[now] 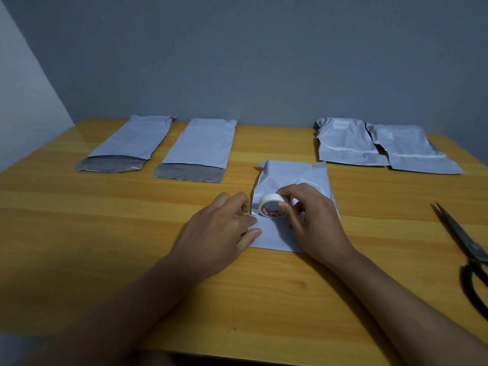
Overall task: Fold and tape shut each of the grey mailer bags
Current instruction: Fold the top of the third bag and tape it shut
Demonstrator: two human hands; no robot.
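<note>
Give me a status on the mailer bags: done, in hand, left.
Done: the two crumpled grey plastic mailer bags at far right lie folded, each with a white tape strip across it. In hand: the folded grey bag at centre; the right hand grips the white tape roll on it, the left hand pinches near the roll. Left: two flat grey bags at far left, flaps open.

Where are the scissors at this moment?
The scissors lie on the wooden table at its right edge in the head view, apart from the right hand.

Tape roll (272, 206) on middle bag (290, 178)
</note>
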